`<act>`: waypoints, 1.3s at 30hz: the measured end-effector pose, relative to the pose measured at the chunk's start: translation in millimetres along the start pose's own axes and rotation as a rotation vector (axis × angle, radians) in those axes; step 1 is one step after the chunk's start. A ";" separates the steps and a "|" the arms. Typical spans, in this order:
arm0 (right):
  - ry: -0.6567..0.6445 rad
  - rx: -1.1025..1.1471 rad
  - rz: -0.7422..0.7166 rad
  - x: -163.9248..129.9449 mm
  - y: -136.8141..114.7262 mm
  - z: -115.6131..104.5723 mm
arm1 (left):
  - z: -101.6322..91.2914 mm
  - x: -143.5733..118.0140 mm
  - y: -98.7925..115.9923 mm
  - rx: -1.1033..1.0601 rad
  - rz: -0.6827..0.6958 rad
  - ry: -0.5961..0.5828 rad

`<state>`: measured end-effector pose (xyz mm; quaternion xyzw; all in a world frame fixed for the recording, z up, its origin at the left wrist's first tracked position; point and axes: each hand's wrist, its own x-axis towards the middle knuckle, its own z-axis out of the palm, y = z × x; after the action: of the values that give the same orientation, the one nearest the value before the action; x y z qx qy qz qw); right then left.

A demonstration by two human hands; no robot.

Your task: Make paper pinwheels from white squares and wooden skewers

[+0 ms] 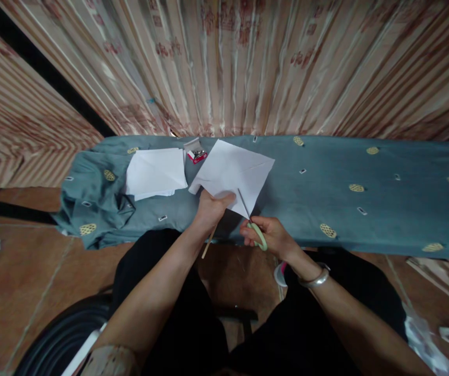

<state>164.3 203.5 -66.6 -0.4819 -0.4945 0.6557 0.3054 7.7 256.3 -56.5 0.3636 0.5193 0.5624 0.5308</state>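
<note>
A square white sheet of paper [234, 169] is pinched at its near edge by my left hand [212, 206], thumb on top. Its left corner curls up. Below that hand a thin wooden stick [209, 243] pokes out; whether my fingers grip it is hidden. My right hand [267, 235] is closed around the light green handles of a pair of scissors [259, 235]. One dark blade lies over the paper near its lowest corner, pointing away from me and slightly left.
A stack of white paper [157, 171] lies left on the teal patterned cloth [318, 203]. Beside it stands an open small red box [197, 155] with shiny metal bits inside. A striped curtain [224, 68] hangs behind. A black round seat [68, 334] is at lower left.
</note>
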 end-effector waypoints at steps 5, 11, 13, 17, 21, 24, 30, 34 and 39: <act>-0.002 0.000 0.002 -0.7 -0.8 0.3 | 0.8 -1.2 1.7 0.002 0.005 -0.011; 0.003 -0.014 -0.011 0.9 1.6 -0.4 | 0.6 -0.5 1.4 -0.029 -0.005 -0.005; 0.005 -0.027 -0.020 1.3 2.1 -0.5 | 0.6 -1.5 2.2 -0.024 -0.004 -0.011; 0.022 -0.032 -0.014 0.6 1.1 -0.5 | 1.2 -4.4 4.0 -0.006 -0.021 -0.018; 0.027 -0.037 -0.014 0.0 -0.1 0.0 | 1.9 -6.1 4.8 -0.011 -0.023 -0.024; 0.032 -0.032 -0.020 0.4 0.3 0.5 | 2.3 -7.0 5.7 -0.005 -0.022 -0.020; 0.038 -0.037 -0.023 1.2 1.0 1.3 | 2.7 -7.8 5.9 -0.035 -0.027 -0.003; 0.040 -0.042 -0.009 1.1 -0.8 1.8 | 2.5 -7.1 5.6 -0.017 -0.023 0.008; 0.048 -0.032 0.009 0.6 -4.1 2.9 | 2.2 -6.8 5.2 -0.007 -0.035 0.023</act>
<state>161.1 204.3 -62.8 -0.5044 -0.4954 0.6374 0.3065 9.8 250.7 -50.0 0.3460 0.5296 0.5592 0.5358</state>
